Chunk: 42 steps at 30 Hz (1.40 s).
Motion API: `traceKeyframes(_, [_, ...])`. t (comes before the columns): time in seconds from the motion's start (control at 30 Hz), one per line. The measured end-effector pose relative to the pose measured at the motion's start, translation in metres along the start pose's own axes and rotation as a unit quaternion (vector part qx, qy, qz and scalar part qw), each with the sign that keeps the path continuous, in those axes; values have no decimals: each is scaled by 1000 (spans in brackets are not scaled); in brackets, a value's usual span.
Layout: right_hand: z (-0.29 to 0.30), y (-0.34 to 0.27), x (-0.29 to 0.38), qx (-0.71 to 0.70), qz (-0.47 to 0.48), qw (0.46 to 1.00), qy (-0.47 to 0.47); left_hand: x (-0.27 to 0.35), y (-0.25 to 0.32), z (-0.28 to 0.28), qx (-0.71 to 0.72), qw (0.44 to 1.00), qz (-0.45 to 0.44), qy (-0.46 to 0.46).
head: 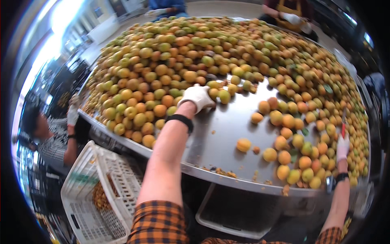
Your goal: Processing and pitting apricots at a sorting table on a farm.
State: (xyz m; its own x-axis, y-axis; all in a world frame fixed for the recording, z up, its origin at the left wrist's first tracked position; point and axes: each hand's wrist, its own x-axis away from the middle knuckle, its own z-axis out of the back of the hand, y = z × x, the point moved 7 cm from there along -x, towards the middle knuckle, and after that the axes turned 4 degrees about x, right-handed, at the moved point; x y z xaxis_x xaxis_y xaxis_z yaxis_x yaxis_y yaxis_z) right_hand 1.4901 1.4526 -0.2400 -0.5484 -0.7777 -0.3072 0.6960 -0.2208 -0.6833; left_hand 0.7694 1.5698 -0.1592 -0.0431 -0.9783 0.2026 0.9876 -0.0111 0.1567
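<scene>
A big heap of green, yellow and orange apricots [146,88] covers much of a stainless-steel table [219,134]. My left hand [197,97], in a white glove, reaches to the heap's near edge, close to a few apricots [224,96] on its right. Its fingers point down and are partly hidden, so a grip cannot be made out. At the far right my right hand [343,146], also gloved, holds a small knife with a red handle [343,130], blade pointing away from me over the fruit. A single apricot [244,145] lies on bare metal between my hands.
A white plastic crate [91,186] with brownish pieces inside stands tilted at the lower left. Below the table's front edge [231,183] is another bin [234,230]. Scraps [224,172] lie along that edge. Co-workers [54,140] are at the left and the far side.
</scene>
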Motion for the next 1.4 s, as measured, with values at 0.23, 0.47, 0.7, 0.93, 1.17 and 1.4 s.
traceKeyframes(0.23, [17,-16,17,-121,-22,992,0,2,43,-15,32,996,-5,77])
traceKeyframes(0.47, [10,-142,97,-253,-112,957,-84,8,23,-18,31,998,19,55])
traceKeyframes(0.7, [51,-141,183,-315,-156,933,-81,25,-3,-16,689,722,-25,60])
traceKeyframes(0.93, [18,-137,201,-344,-170,916,-120,82,-173,45,773,589,118,206])
traceKeyframes(1.17, [13,-125,195,-354,-193,908,-114,116,-215,86,708,610,206,289])
traceKeyframes(1.4, [13,-115,192,-365,-184,908,-91,120,-267,127,495,751,208,385])
